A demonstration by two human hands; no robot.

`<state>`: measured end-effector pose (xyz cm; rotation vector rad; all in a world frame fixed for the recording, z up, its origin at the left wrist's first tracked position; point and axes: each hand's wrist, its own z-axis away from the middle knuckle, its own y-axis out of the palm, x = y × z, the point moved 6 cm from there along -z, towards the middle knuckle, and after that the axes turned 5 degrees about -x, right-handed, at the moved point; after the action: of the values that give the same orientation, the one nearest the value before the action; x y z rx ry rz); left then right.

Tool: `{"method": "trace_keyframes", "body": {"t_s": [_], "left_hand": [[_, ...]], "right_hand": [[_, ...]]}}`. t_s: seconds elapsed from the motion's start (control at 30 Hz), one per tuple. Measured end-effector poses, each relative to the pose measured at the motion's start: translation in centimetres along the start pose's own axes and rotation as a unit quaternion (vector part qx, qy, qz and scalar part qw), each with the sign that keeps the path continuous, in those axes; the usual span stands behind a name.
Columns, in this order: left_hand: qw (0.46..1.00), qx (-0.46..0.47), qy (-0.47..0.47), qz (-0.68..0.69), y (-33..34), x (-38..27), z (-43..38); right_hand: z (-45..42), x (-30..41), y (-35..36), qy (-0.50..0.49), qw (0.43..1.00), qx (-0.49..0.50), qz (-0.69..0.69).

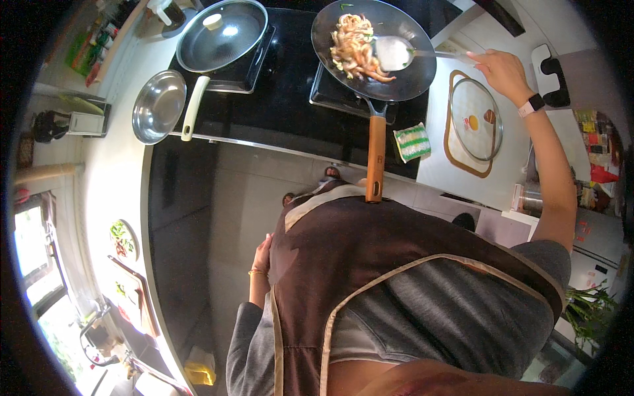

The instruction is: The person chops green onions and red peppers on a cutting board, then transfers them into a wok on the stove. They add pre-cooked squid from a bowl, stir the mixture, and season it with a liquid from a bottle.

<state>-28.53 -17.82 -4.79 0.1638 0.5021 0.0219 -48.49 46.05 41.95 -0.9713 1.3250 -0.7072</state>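
My right hand (501, 73) grips the handle of a spatula (395, 53), whose broad blade is in the wok. Sliced, browned, meat-like food with bits of green (352, 47) lies against that blade, on the left side of the dark wok (413, 81). The wok sits over the right burner, and its wooden handle (377, 158) points towards my body. No hand is on that handle. My left hand (263, 255) hangs low at the side of my brown apron (342, 247); its fingers are partly hidden against the cloth.
A frying pan under a glass lid (223, 42) covers the left burner, beside a steel bowl (158, 106). Right of the black cooktop (292, 119), a glass lid (476, 119) lies on a cutting board (455, 153). A green-and-white scrubbing pad (413, 142) lies near the wok handle.
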Motion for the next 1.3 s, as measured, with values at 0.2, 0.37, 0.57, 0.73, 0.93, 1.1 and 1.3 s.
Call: {"method": "trace_keyframes", "body": {"t_s": [0.2,0.37,0.57,0.73,0.93,1.1,1.3], "left_hand": [[0.990,-0.095,-0.090,-0.059,-2.0,-1.5,1.1],[0.977,-0.182,0.024,-0.105,-4.9,-1.8,1.9],[0.974,-0.194,-0.015,-0.113,-4.4,2.9,1.8],[0.986,-0.151,-0.015,-0.070,-7.8,12.4,-2.6],[0.969,-0.144,0.041,-0.195,-4.6,5.0,0.2],[0.949,-0.217,0.041,-0.225,-2.4,-1.9,4.6],[0.938,-0.176,0.057,-0.292,-2.8,0.5,2.0]], "right_hand": [[-3.3,1.5,5.4,0.063,0.990,-0.058,0.109],[-3.1,2.1,3.6,-0.051,0.989,-0.098,0.094],[0.1,-3.9,-0.9,0.003,0.999,-0.003,-0.043],[0.8,-0.3,7.9,0.136,0.889,0.131,-0.418],[1.1,5.6,12.9,0.307,0.837,-0.042,-0.450],[2.1,4.3,5.2,0.182,0.974,-0.100,-0.090],[2.3,1.2,2.3,0.083,0.983,-0.134,0.089]]}}
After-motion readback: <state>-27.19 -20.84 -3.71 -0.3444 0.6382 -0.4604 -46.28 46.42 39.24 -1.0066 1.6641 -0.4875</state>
